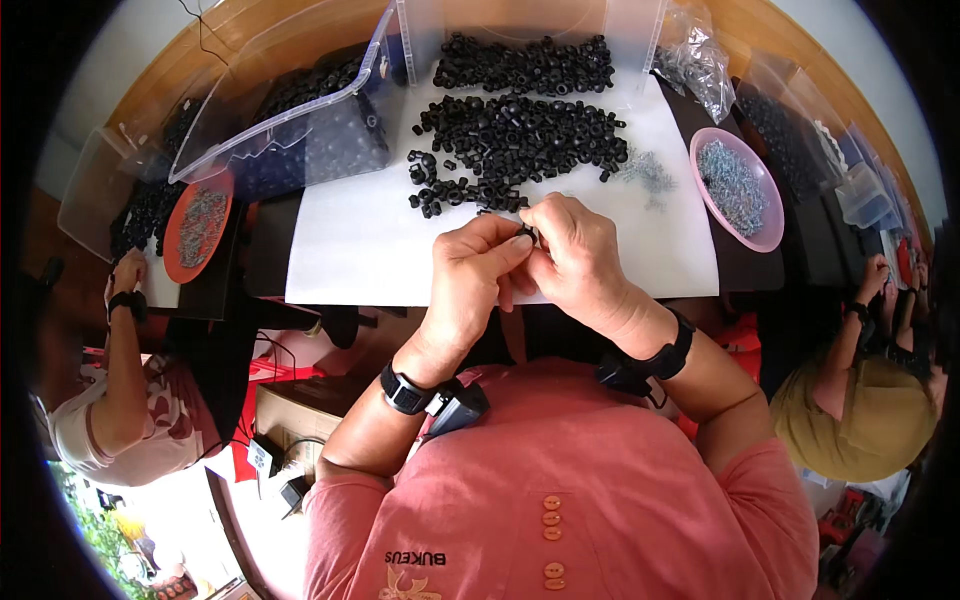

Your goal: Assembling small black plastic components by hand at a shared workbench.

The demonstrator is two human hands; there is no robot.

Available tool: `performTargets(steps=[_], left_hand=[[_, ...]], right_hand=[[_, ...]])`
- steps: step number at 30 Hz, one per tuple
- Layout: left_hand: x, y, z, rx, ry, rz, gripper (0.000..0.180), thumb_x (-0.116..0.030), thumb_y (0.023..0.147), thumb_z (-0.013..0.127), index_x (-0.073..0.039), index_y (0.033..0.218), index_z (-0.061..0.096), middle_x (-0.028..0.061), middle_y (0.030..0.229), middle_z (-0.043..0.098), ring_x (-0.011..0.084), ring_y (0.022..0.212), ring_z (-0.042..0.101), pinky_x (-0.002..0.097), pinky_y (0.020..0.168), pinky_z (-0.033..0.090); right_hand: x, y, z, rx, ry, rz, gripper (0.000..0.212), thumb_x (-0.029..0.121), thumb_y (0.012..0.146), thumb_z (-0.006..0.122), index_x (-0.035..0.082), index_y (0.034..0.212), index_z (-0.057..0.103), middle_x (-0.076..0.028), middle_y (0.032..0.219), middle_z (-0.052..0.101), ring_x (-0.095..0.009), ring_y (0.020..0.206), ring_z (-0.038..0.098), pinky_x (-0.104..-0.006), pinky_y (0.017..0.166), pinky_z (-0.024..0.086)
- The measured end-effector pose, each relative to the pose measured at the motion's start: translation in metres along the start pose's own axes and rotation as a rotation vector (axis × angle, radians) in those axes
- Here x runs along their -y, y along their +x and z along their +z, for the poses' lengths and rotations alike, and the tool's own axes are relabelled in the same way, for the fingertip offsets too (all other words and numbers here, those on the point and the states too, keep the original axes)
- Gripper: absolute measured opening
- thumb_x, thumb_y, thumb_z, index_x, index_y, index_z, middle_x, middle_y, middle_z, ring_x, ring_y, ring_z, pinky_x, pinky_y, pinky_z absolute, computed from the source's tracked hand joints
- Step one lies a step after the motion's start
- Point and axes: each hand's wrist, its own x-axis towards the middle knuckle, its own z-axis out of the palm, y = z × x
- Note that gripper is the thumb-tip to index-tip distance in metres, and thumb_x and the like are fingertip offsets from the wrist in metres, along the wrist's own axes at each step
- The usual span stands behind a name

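In front of my chest, both hands meet over the near part of a white sheet (350, 240). My left hand (470, 265) pinches a small black plastic part (528, 234) between thumb and fingers. The curled fingers of my right hand (578, 250) close on the same part from the other side; whether they also hold something smaller is hidden. Just beyond my fingertips lies a loose heap of similar black parts (520, 140). A scatter of tiny silvery metal pieces (648, 175) lies on the sheet to the right of the heap.
A clear bin (285, 135) of black parts stands at left, and another clear container (530, 20) lies open behind the heap. A pink bowl (771, 215) and an orange bowl (226, 215) hold small metal pieces. A plastic bag (700, 70) sits back right. Other people work on both sides.
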Motion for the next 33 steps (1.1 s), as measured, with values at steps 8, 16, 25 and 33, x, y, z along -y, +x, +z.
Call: performTargets(steps=[8, 16, 25, 33], left_hand=[[0.002, -0.006, -0.001, -0.005, -0.017, 0.029, 0.014, -0.006, 0.096, 0.058, 0.006, 0.101, 0.064, 0.0072, 0.072, 0.065, 0.011, 0.056, 0.061, 0.0195, 0.041, 0.044], [0.006, -0.005, -0.006, -0.003, -0.065, 0.056, 0.011, -0.003, 0.095, 0.058, 0.006, 0.1, 0.064, 0.0071, 0.072, 0.065, 0.0108, 0.055, 0.062, 0.0191, 0.039, 0.042], [0.007, -0.007, -0.008, 0.009, -0.167, 0.041, 0.006, -0.001, 0.092, 0.06, 0.004, 0.095, 0.064, 0.0068, 0.072, 0.065, 0.0103, 0.053, 0.061, 0.0187, 0.039, 0.041], [0.007, -0.007, -0.009, 0.021, -0.168, 0.074, 0.007, -0.003, 0.092, 0.061, 0.003, 0.093, 0.064, 0.006, 0.07, 0.064, 0.0088, 0.051, 0.058, 0.0189, 0.039, 0.04]], right_hand=[[-0.002, 0.003, -0.004, 0.011, 0.005, -0.053, 0.028, -0.005, 0.065, 0.068, 0.002, 0.089, 0.056, -0.011, 0.074, 0.056, -0.031, 0.064, 0.059, -0.0395, 0.053, 0.047], [0.004, 0.007, 0.0, -0.001, 0.002, -0.096, 0.026, -0.006, 0.064, 0.066, 0.003, 0.087, 0.056, -0.011, 0.072, 0.056, -0.032, 0.062, 0.058, -0.0406, 0.052, 0.046], [0.016, -0.002, 0.008, -0.046, 0.217, 0.157, 0.021, -0.007, 0.07, 0.064, 0.005, 0.079, 0.049, -0.012, 0.067, 0.056, -0.029, 0.055, 0.06, -0.0376, 0.048, 0.046], [0.014, -0.01, 0.019, -0.02, 0.358, 0.296, 0.019, -0.003, 0.074, 0.065, 0.006, 0.079, 0.049, -0.013, 0.065, 0.059, -0.031, 0.054, 0.061, -0.0367, 0.048, 0.047]])
